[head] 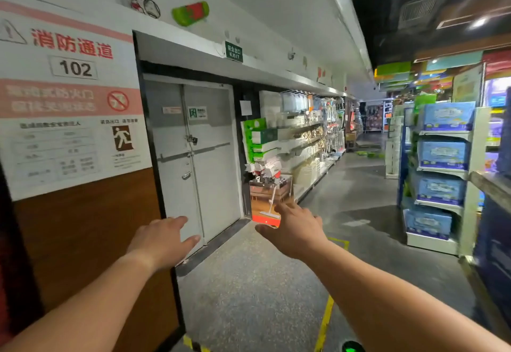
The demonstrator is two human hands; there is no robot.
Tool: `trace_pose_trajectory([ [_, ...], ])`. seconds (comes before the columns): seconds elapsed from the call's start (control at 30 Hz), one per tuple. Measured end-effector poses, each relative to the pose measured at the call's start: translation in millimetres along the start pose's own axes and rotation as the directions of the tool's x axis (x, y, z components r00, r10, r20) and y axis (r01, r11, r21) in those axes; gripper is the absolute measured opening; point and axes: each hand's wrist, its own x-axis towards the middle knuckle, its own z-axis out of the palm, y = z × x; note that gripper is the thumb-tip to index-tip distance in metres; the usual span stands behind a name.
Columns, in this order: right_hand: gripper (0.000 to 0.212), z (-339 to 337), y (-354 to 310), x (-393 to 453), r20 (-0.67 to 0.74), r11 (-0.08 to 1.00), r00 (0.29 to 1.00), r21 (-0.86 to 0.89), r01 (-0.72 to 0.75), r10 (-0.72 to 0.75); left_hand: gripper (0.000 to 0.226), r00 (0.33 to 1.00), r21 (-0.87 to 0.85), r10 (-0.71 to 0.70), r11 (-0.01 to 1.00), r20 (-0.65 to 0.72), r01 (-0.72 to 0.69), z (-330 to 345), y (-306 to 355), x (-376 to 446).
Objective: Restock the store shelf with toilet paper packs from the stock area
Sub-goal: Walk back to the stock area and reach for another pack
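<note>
Both my arms stretch forward into a store aisle with nothing in them. My left hand [163,241] is open, fingers straight, in front of a grey double fire door [193,158]. My right hand [296,230] is open too, held in front of a mop display stand [269,202]. Blue paper packs [443,155] fill a white end shelf [470,185] on the right, one pack per level. Neither hand touches a pack.
A wall with a fire-passage sign [69,97] stands at the left. Housewares shelves [309,141] run along the left wall beyond the door. The grey aisle floor [359,185] leads on ahead. Yellow floor tape [325,321] marks the ground near me.
</note>
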Motion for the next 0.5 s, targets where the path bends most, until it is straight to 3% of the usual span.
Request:
trace_pose_trajectory([
  [0.5,0.071,78,133,361,-0.090,0.956,0.957,-0.083,-0.282,0.274,0.066,0.964,-0.009,0.267,0.964,-0.020,-0.267,97,96,458],
])
